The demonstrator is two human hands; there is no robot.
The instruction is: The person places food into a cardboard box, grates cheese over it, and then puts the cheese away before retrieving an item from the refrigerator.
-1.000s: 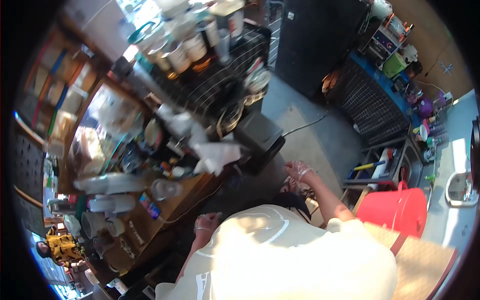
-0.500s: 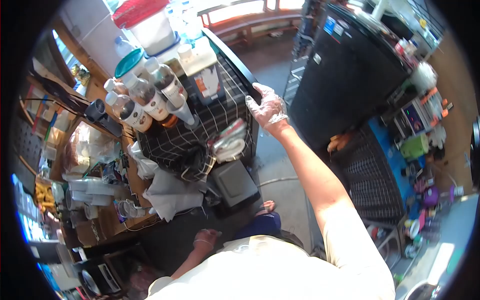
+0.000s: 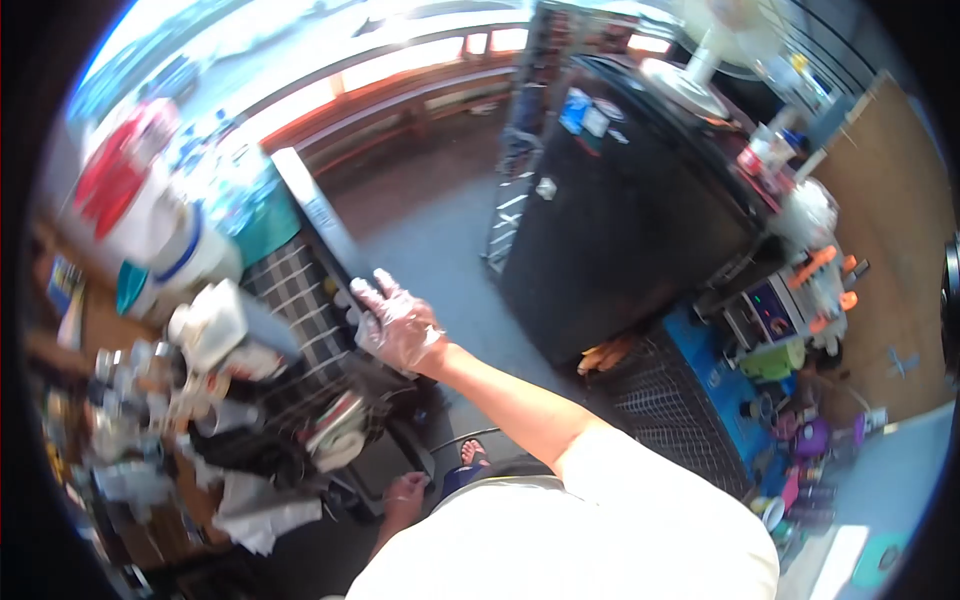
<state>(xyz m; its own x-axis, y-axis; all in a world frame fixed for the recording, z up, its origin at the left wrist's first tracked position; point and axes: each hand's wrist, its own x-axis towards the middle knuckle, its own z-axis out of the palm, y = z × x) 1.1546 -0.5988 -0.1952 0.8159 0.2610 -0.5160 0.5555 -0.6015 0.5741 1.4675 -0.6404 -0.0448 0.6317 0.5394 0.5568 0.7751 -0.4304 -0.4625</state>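
The right hand (image 3: pixel 398 325), in a clear glove, lies flat with fingers spread on the right edge of the checked counter (image 3: pixel 292 292) at the left; blurred bottles and tubs crowd its top. The left hand (image 3: pixel 405 492) hangs low and near, curled; whether it grips anything cannot be told. Grey floor (image 3: pixel 450 225) runs to a far bench (image 3: pixel 400 95); a black cabinet (image 3: pixel 620 230) stands right.

a grey concrete floor (image 3: pixel 440 230) runs through the middle in hard sunlight. a tall black fridge (image 3: pixel 620 250) stands on it, a white fan (image 3: pixel 715 40) on top. behind, a long wooden bench (image 3: pixel 420 95) glows in the sun. at right, a brown board wall (image 3: pixel 880 250) backs a cluttered blue shelf (image 3: pixel 715 385).
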